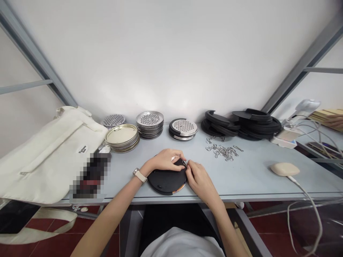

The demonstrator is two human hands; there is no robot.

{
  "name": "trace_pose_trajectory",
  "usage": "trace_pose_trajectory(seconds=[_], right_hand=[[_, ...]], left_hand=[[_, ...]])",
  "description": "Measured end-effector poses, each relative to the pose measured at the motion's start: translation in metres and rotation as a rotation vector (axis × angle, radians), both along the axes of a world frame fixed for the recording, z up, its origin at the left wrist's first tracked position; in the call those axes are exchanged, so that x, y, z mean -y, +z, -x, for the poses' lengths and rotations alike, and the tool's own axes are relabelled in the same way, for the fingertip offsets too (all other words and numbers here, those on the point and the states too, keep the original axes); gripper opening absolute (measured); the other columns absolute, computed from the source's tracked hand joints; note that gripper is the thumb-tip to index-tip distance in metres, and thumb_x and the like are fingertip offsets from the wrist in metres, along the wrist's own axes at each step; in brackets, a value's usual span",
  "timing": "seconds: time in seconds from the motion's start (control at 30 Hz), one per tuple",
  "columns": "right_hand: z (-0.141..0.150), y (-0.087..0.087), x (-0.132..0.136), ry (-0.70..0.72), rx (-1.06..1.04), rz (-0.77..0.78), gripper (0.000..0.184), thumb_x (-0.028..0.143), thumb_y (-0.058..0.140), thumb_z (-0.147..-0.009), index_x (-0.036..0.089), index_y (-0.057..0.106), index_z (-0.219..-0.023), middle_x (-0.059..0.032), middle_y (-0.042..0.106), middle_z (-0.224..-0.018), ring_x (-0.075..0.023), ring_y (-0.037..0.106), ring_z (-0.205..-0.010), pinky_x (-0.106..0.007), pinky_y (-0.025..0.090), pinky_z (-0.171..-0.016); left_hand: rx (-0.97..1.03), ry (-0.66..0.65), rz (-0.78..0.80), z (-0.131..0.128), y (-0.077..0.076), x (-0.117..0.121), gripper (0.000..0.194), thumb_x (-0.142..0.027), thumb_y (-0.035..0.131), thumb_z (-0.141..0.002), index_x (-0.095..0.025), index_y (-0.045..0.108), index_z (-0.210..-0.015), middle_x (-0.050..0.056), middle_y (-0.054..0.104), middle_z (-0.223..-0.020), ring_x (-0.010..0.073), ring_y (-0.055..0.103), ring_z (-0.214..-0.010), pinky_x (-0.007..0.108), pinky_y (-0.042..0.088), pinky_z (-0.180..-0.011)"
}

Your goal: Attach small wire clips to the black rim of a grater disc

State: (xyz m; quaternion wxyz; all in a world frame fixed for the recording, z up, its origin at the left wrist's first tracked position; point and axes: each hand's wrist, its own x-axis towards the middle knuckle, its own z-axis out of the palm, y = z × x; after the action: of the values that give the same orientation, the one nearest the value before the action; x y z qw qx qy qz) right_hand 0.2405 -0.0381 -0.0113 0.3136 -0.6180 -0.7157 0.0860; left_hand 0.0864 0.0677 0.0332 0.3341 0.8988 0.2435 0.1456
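Observation:
A black round case (167,180) lies flat near the table's front edge, with a shiny, orange-tinted strip showing along its right rim. My left hand (167,159), with a watch at the wrist, reaches over its far side, fingers curled at the rim and thumb on top. At the right rim, my right hand (199,178) is closed in a pinch on a small metal clip (184,163). The fingers partly hide this clip. Beyond the hands, loose metal clips (225,151) lie scattered in a pile.
Along the wall stand gold-coloured lids (122,134), stacked metal grater discs (150,119), a grater disc with a black rim piece (184,126), and black round parts (254,125). A cream bag (53,153) is at left. A cream corded device (284,169) lies right.

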Motion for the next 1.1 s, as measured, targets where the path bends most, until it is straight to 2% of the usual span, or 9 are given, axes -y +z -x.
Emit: trace_pose_trajectory(seconds=[0.1, 0.37, 1.1], right_hand=[[-0.0002, -0.0002, 0.0005, -0.004, -0.007, -0.004, 0.019, 0.016, 0.032, -0.091, 0.021, 0.037, -0.074, -0.0037, 0.055, -0.073, -0.0191, 0.05, -0.069, -0.03, 0.036, -0.067], [0.0011, 0.0013, 0.0009, -0.018, 0.006, -0.004, 0.019, 0.017, 0.032, -0.091, 0.021, 0.037, -0.073, -0.0035, 0.053, -0.071, -0.019, 0.048, -0.068, -0.03, 0.036, -0.066], [0.0016, -0.0005, -0.0004, -0.017, -0.005, 0.005, 0.018, 0.017, 0.032, -0.09, 0.022, 0.032, -0.072, -0.0027, 0.051, -0.07, -0.0191, 0.047, -0.067, -0.03, 0.035, -0.066]], left_hand=[[0.003, 0.005, -0.003, -0.0003, 0.0011, 0.0008, 0.021, -0.026, 0.064, -0.07, -0.02, 0.063, -0.09, -0.004, 0.06, -0.073, 0.0117, 0.053, -0.07, 0.02, 0.037, -0.064], [-0.007, 0.013, -0.024, -0.0007, 0.0044, 0.0033, 0.021, -0.026, 0.064, -0.07, -0.021, 0.063, -0.09, -0.006, 0.05, -0.06, 0.0102, 0.047, -0.06, 0.02, 0.034, -0.059], [-0.012, 0.002, -0.012, 0.0011, 0.005, 0.0034, 0.026, -0.029, 0.064, -0.071, -0.021, 0.063, -0.096, -0.005, 0.053, -0.062, 0.0115, 0.05, -0.064, 0.021, 0.037, -0.064]])
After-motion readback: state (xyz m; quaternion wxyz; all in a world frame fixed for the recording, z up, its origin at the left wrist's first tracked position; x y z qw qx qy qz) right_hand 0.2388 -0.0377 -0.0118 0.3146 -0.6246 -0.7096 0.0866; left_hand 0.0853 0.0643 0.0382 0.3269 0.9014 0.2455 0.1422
